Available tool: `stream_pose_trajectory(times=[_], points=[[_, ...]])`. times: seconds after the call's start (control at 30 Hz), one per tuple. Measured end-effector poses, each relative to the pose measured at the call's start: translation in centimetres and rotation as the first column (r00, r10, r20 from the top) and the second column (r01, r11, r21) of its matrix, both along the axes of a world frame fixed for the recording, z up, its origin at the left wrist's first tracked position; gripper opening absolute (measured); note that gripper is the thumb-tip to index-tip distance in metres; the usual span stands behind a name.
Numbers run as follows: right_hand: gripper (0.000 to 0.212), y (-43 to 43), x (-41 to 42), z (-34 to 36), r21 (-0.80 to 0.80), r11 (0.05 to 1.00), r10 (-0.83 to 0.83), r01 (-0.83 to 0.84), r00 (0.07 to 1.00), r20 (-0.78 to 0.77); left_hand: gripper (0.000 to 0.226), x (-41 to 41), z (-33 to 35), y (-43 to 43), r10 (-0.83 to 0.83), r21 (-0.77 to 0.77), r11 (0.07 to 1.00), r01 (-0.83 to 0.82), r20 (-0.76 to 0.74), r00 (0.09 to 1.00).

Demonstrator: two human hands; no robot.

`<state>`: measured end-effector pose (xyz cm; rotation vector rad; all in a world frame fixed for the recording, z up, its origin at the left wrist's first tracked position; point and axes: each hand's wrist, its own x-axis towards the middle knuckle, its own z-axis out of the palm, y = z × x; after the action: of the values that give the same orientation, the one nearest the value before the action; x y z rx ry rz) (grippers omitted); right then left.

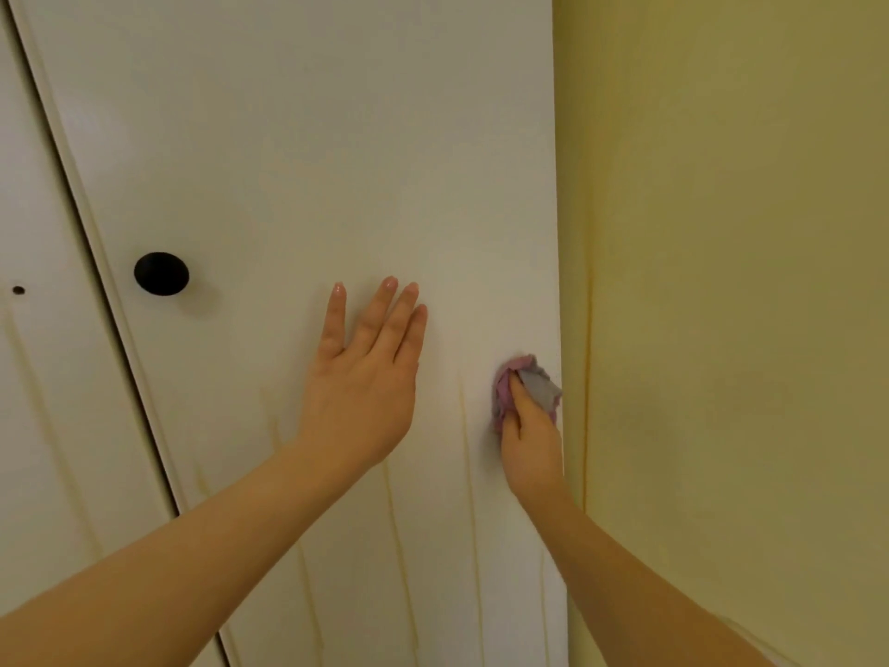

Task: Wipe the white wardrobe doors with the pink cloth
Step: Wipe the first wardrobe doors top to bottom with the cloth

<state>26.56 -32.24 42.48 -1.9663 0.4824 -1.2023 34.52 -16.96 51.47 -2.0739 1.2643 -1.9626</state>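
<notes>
A white wardrobe door fills most of the view, with a round black knob at its left side. My left hand rests flat and open against the door, fingers pointing up. My right hand presses a bunched pink cloth, with a grey patch showing, against the door close to its right edge. Faint yellowish drip streaks run down the lower part of the door.
A second white door stands to the left, past a dark gap, and has a small dark hole. A yellow-green wall adjoins the wardrobe on the right.
</notes>
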Motion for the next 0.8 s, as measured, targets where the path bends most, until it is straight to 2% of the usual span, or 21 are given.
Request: stream_pose_trajectory(times=[0.1,0.17,0.23,0.33,0.43,0.5,0.67,0.8], points=[[0.044,-0.1,-0.7,-0.4,0.066,0.998,-0.004,0.007,0.999,-0.043,0.050,0.2,-0.5,0.5,0.018,0.018,1.000,-0.018,0.001,1.000],[0.050,-1.9,-0.3,1.6,0.039,0.999,-0.027,0.030,0.998,-0.059,0.050,0.2,-0.6,0.7,0.026,0.022,0.999,-0.026,-0.004,1.000],[0.050,-3.0,0.0,3.5,0.008,0.999,-0.039,0.039,0.999,0.011,0.049,0.0,-0.7,0.8,0.023,0.011,1.000,-0.023,-0.006,1.000],[0.048,-2.4,0.2,1.6,-0.026,0.999,-0.036,0.036,0.999,-0.002,0.050,0.1,-0.7,1.2,0.016,0.010,1.000,-0.015,-0.014,1.000],[0.038,-1.8,-0.2,-2.6,0.075,0.997,-0.015,0.017,1.000,-0.024,0.049,0.7,-0.4,1.9,0.036,-0.018,0.999,-0.036,-0.013,0.999],[0.034,-2.4,-0.2,-1.8,0.142,0.989,-0.040,0.037,0.999,0.021,0.049,0.7,-0.4,1.9,0.041,-0.010,0.999,-0.042,-0.023,0.999],[0.036,-0.4,0.7,4.0,0.027,0.998,0.058,-0.061,0.993,0.105,0.049,-0.1,-1.1,1.0,0.015,0.008,1.000,-0.014,-0.026,1.000],[0.035,1.5,0.1,1.5,-0.011,0.998,0.062,-0.061,0.998,0.030,0.049,-0.1,-1.5,0.9,0.012,0.011,1.000,-0.012,-0.016,1.000]])
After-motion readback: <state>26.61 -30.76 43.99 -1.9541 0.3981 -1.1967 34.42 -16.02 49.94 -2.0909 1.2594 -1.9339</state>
